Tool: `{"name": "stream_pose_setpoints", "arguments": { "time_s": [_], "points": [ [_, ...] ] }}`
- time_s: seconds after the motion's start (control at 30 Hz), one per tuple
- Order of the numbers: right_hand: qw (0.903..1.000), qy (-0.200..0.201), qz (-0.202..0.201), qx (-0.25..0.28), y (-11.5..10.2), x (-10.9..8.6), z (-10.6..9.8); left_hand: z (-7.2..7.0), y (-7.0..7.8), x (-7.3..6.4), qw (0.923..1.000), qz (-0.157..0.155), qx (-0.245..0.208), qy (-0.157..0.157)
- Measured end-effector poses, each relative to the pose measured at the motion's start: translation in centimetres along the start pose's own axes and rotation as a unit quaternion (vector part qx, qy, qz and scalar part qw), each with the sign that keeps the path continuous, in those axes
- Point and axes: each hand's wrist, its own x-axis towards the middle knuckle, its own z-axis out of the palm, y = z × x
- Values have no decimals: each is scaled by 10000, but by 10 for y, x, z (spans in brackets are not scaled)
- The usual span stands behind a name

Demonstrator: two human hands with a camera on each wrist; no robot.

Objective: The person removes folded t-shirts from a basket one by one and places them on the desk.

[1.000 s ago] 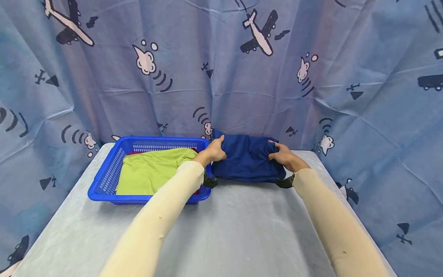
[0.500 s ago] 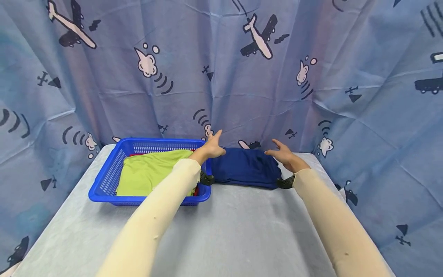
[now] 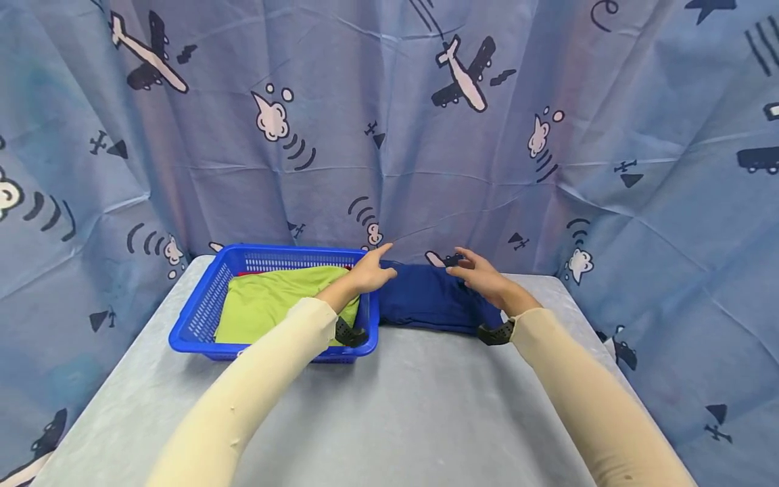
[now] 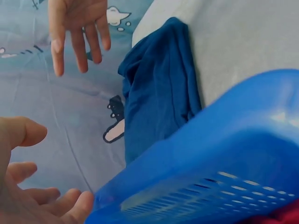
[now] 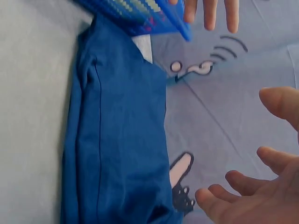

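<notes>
A folded dark blue cloth lies flat at the back of the table, right beside the blue plastic basket. My left hand hovers over the basket's right edge with its fingers spread and nothing in them. Above the right part of the cloth, my right hand is held with relaxed fingers, apart from the fabric. In the right wrist view the cloth shows long, neat folds along one side. Whether it is a particular garment cannot be told. Inside the basket lies a lime-green cloth.
Some red fabric peeks out beneath the green cloth. A blue curtain printed with airplanes hangs right behind the table and along its sides. The pale grey tabletop extends in front of the basket and blue cloth.
Both hands gripped the blue cloth's ends a second ago, then let go, and it settled flat. Since then the left hand has drawn slightly left and the right hand slightly inward.
</notes>
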Motion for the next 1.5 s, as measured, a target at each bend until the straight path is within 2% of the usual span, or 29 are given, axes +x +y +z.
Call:
{"name": "stream_pose_setpoints", "arguments": {
  "time_s": [0.23,0.57,0.67,0.73,0.9,1.0,1.17,1.3,1.4,1.5],
  "points": [
    [9995,-192,-232,43,-17,-10,16,-9,-2,-15,9997,178,-48,-160],
    [9954,-631,-651,306,-46,-20,49,-39,-24,-40,9996,271,35,42],
    [9944,-689,-686,423,-52,-22,62,-50,-32,-51,9996,238,132,112],
    [9936,-761,-675,499,-55,-22,72,-58,-38,-60,9998,183,114,47],
    [9883,-1127,-750,695,-63,-22,95,-84,-57,-84,9998,-116,47,-162],
    [9835,-1411,-815,791,-68,-21,107,-99,-67,-95,9993,-325,53,-151],
    [9750,-1816,-717,1063,-77,-18,128,-121,-78,-109,9982,-552,147,-165],
    [9660,-2101,-392,1455,-78,-11,148,-136,-88,-121,9972,-669,303,-154],
    [9644,-2040,-66,1680,-79,-2,163,-151,-94,-128,9968,-753,244,-53],
    [9704,-1708,167,1698,-82,8,175,-164,-99,-130,9964,-829,140,51]
  ]
}}
